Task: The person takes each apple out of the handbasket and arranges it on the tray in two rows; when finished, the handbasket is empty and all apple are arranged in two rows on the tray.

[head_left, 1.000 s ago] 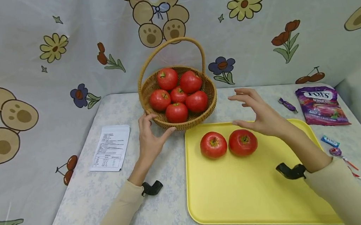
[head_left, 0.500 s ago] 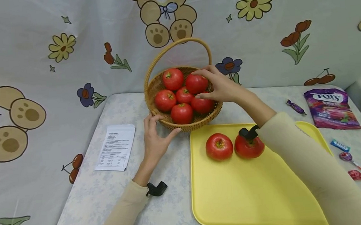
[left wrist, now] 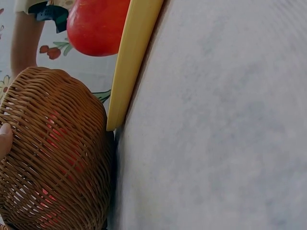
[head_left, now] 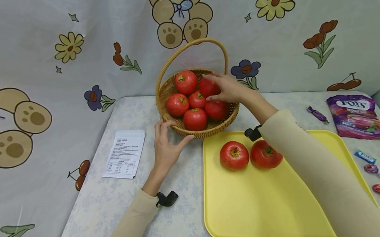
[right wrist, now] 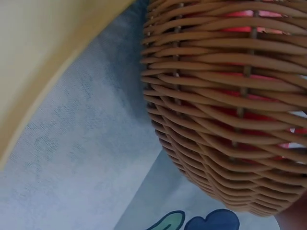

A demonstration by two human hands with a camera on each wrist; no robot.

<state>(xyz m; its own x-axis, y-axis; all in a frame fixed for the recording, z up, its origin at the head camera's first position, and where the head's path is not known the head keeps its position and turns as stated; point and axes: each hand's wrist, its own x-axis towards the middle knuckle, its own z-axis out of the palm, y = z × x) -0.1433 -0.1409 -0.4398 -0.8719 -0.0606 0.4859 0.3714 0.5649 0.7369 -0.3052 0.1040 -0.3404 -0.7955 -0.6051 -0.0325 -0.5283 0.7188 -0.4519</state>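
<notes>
- The step in hand looks to be taking hold of one red apple (head_left: 208,87), which sits at the far right inside the wicker basket (head_left: 208,132).
- The right hand's (head_left: 229,87) grip appears to pinch that apple, fingers over its far side and thumb on its near side; how firmly, I cannot tell.
- The left hand (head_left: 167,146) steadies the basket, with bent fingertips at the rim on the near left and the thumb against the near wall.
- The next move probably calls for a firm hold and a lift clear of the neighbouring apples, the rim and the arched handle (head_left: 204,40), while the left hand keeps the basket from tipping.
- Two more apples, left (head_left: 234,155) and right (head_left: 266,155), stand side by side on the yellow tray (head_left: 237,211) on the tabletop (head_left: 181,223).
- The right sleeve (head_left: 314,168) covers part of the tray and the edge of its right apple.
- Both wrist views show mostly basket wall, with apples only as red glimpses through the weave; neither shows the pinch.
</notes>
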